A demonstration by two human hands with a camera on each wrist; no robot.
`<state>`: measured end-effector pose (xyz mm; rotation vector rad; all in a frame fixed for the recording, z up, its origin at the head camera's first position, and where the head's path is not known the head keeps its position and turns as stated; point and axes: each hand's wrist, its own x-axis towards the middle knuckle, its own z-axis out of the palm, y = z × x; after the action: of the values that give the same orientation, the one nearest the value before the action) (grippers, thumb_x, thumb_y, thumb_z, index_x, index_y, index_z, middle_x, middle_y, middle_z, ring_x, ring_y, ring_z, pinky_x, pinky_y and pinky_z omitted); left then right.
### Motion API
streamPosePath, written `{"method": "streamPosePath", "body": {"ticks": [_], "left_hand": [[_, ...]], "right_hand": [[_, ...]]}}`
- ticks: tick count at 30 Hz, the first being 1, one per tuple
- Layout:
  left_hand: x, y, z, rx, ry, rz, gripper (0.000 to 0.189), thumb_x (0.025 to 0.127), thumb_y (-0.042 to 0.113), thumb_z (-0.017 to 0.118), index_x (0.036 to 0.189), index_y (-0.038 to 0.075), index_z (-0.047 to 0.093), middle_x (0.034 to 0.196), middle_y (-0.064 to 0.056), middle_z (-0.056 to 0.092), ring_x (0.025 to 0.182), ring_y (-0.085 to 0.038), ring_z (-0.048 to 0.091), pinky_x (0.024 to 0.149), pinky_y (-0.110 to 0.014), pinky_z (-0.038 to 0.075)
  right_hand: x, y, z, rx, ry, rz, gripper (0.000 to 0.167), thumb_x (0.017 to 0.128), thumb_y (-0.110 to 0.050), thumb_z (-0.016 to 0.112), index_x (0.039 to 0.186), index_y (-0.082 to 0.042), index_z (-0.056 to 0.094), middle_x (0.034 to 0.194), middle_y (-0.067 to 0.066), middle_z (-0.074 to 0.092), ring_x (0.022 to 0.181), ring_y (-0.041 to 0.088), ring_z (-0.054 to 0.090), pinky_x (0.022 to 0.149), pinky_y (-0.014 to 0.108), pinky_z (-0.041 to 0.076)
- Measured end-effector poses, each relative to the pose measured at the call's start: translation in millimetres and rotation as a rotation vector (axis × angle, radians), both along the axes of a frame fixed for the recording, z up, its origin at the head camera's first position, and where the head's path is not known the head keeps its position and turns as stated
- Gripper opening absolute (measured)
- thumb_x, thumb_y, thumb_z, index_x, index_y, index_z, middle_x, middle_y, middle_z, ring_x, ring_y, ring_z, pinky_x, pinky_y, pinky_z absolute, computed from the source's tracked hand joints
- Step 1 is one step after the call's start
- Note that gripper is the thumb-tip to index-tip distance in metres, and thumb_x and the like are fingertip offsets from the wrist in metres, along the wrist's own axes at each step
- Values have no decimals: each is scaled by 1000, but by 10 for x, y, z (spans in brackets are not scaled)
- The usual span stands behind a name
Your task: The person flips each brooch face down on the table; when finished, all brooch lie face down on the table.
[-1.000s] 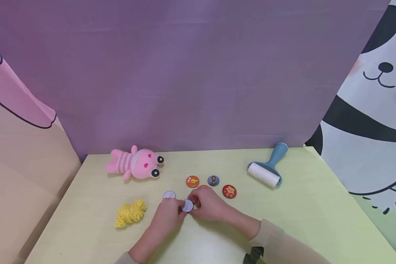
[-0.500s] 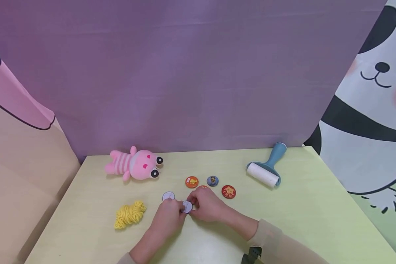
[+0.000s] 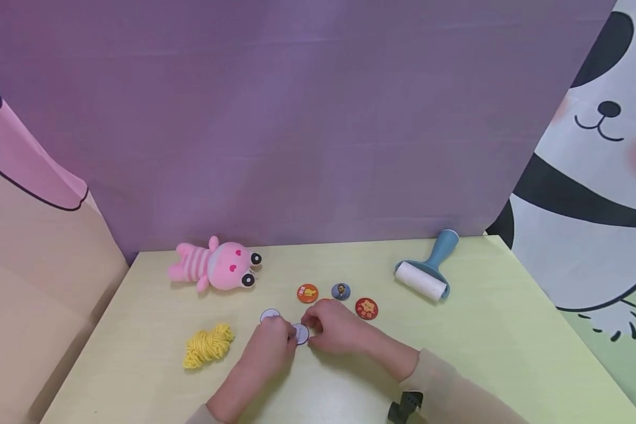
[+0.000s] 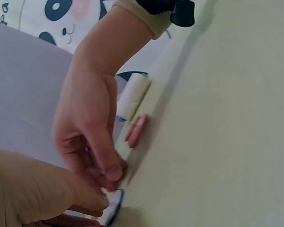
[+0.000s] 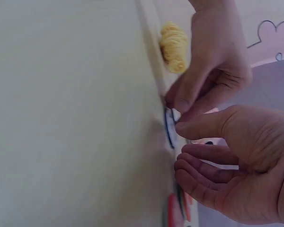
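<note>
A round white badge [image 3: 301,334] with a dark rim lies near the middle of the table. My left hand [image 3: 269,343] pinches its left edge between thumb and fingers. My right hand [image 3: 340,327] is at the badge's right side; in the right wrist view its loosely bent fingers [image 5: 206,163] are apart from the thumb, with nothing between them. A second white badge [image 3: 270,314] lies behind the left hand, partly covered by it. Beyond the right hand lie an orange badge [image 3: 307,293], a blue badge with a figure [image 3: 341,291] and a red badge [image 3: 367,308]; another is mostly hidden.
A pink striped plush toy [image 3: 214,265] lies at the back left, with a bundle of yellow cord [image 3: 208,346] nearer the front. At the back right is a lint roller [image 3: 424,277] with a blue handle. A purple cloth [image 3: 307,129] hangs behind the table [image 3: 482,353].
The right fingers have come off the white badge and now sit slightly apart from its edge. The badge lies flatter than before; the left hand still pinches it. The view has shifted slightly.
</note>
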<state>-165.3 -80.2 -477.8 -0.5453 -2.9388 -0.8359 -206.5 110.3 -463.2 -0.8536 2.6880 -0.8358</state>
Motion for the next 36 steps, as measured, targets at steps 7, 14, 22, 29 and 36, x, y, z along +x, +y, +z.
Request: {"method": "streamPosePath", "body": {"ticks": [7, 14, 22, 29, 36], "left_hand": [[-197, -67, 168, 66, -66, 18, 33, 92, 10, 80, 123, -2, 77, 116, -16, 80, 101, -28, 74, 90, -46, 64], [-555, -68, 203, 89, 11, 20, 40, 90, 12, 84, 127, -1, 76, 118, -18, 80, 99, -30, 75, 89, -43, 65], [-790, 35, 102, 119, -35, 18, 45, 90, 17, 85, 131, 0, 74, 125, -17, 78, 107, -30, 74, 92, -43, 65], [-901, 68, 41, 100, -69, 20, 43, 90, 16, 86, 127, -1, 75, 121, -17, 79, 108, -30, 73, 97, -44, 63], [-924, 85, -18, 113, -85, -15, 32, 87, 11, 85, 117, 0, 79, 103, -11, 80, 91, -22, 69, 91, -44, 63]], "right_hand": [[-172, 172, 224, 29, 27, -29, 23, 93, -8, 79, 116, -3, 76, 99, 4, 76, 89, 15, 67, 84, 34, 61], [-427, 271, 347, 36, 28, -115, 23, 95, -4, 76, 118, -4, 76, 107, 9, 77, 87, 15, 68, 81, 31, 63], [-533, 187, 263, 35, 48, -108, 23, 95, -5, 76, 118, -3, 76, 113, 13, 78, 87, 17, 70, 75, 28, 63], [-545, 79, 207, 53, 44, -153, 22, 95, -3, 74, 117, -3, 76, 117, 14, 77, 93, 21, 70, 81, 32, 65], [-584, 11, 141, 77, 52, -170, 20, 94, 5, 69, 111, -3, 78, 113, 13, 79, 106, 29, 71, 95, 43, 63]]}}
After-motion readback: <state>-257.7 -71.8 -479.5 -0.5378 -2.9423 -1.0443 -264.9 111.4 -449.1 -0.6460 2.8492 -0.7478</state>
